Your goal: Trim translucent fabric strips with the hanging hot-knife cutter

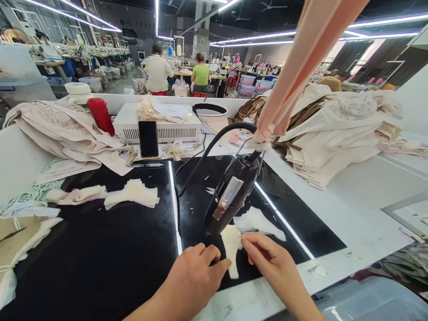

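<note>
A small cream fabric piece (231,249) is laid on the black bench (116,252), right under the tip of a hanging black hot cutter (231,194). It looks feather-light and floppy, probably best pinched at the edges. The right hand (270,260) is pinched on its right edge; the left hand (192,278) is curled, fingers together, pressed at its left edge.

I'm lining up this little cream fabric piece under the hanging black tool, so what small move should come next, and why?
Probably slide the cream fabric piece a touch farther under the tip of the black tool. Both the left hand and right hand already pinch its edges, and the tip hangs just over its upper end, so little shifting seems needed.
</note>
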`<move>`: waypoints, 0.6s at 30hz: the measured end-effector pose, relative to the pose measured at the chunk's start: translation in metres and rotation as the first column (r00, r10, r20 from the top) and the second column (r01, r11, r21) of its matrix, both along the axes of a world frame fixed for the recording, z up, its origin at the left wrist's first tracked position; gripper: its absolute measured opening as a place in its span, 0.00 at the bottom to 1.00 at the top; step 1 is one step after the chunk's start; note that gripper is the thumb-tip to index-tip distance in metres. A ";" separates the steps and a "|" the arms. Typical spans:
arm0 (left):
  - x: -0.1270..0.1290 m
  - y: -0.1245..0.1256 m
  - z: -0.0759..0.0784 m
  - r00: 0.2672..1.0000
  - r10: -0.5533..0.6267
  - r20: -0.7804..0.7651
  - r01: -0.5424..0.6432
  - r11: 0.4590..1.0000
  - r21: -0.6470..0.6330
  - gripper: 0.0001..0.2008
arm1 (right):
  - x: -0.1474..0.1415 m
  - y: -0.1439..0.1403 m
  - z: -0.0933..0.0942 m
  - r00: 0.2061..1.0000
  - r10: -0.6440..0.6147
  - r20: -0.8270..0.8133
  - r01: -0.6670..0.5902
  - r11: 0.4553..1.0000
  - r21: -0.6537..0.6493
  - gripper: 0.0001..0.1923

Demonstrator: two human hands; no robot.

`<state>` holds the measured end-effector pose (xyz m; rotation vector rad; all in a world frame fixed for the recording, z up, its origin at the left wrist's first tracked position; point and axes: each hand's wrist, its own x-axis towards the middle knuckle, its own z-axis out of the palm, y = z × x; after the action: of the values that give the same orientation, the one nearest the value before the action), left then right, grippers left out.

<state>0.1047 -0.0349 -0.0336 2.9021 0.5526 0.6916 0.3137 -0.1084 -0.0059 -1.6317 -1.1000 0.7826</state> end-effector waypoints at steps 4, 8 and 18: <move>0.000 0.001 0.000 1.000 -0.001 -0.008 0.001 1.000 -0.022 0.10 | 0.008 0.026 0.013 0.978 -0.093 -0.184 0.115 0.987 0.111 0.20; 0.000 0.002 0.001 1.000 -0.002 0.018 0.003 0.999 -0.043 0.13 | 0.014 0.044 0.033 0.941 -0.191 -0.281 0.281 0.902 0.327 0.18; -0.005 0.016 0.009 0.995 0.003 0.098 0.064 0.743 -0.666 0.11 | -0.026 -0.019 0.029 0.969 0.243 -0.040 -0.184 0.823 0.538 0.25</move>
<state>0.1001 -0.0190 -0.0243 2.1809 0.5880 0.4814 0.2873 -0.1270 0.0232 -0.9968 -1.2989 0.6230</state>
